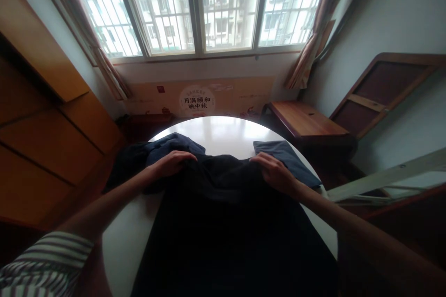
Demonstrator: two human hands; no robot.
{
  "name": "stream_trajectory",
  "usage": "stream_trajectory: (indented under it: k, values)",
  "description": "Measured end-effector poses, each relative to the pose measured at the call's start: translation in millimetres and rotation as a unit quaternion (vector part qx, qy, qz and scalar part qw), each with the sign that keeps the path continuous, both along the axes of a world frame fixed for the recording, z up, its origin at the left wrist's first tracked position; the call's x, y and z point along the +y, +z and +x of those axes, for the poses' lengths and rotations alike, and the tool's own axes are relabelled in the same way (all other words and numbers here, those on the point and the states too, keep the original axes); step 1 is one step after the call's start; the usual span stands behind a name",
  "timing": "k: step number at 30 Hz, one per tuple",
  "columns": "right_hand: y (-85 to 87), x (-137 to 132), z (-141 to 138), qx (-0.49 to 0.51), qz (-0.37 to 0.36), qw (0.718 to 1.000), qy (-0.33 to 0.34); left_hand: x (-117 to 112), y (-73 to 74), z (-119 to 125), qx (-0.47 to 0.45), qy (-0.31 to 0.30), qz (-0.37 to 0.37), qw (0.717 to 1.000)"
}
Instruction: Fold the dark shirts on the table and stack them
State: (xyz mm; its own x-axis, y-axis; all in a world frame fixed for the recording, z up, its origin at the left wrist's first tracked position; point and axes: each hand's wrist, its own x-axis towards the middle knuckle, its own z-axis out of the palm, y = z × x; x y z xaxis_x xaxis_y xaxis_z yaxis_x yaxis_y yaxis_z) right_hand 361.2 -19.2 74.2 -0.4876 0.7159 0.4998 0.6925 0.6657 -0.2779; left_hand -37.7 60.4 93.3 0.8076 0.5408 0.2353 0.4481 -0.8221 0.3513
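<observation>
A black garment (230, 232) lies spread over the round white table (228, 132), reaching towards me past the near edge. Its far end is bunched up between my hands; which kind of garment it is, I cannot tell. My left hand (176, 161) grips the far left corner with its fingers closed on the cloth. On the far right corner, my right hand (273, 171) pinches the fabric in the same way. Crumpled dark blue and black clothes (163, 145) are heaped beside my left hand. A flat, folded dark blue garment (296, 162) lies just beyond my right hand.
A wooden bench (306, 118) stands right of the table, near a framed wooden panel (383, 88) leaning on the wall. Wooden cabinets (45, 144) line the left side. Behind the table are a printed banner (237, 93) and a barred window (226, 9). A pale metal frame (393, 176) is at right.
</observation>
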Motion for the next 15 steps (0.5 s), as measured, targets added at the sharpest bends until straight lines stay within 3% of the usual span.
stream_trajectory:
  k: [2,5,8,11,15]
  values:
    - [25.1,31.3,-0.4,0.046,-0.003,0.996,-0.077,29.5,16.4,13.0,-0.037,0.1,0.008,0.994]
    - [60.9,94.2,-5.2,-0.001,-0.046,0.976,-0.213,85.5,42.0,39.0,-0.023,0.279,0.036,0.959]
    - [71.3,146.4,-13.0,-0.054,-0.094,0.94,-0.324,125.0,49.4,68.8,-0.015,0.378,0.071,0.923]
    - [50.1,166.4,-16.9,-0.083,-0.131,0.917,-0.367,125.7,24.4,98.7,0.001,0.377,0.095,0.921]
    - [7.7,159.8,-9.6,-0.118,-0.221,0.892,-0.377,91.3,-37.9,122.2,0.113,0.26,0.053,0.957]
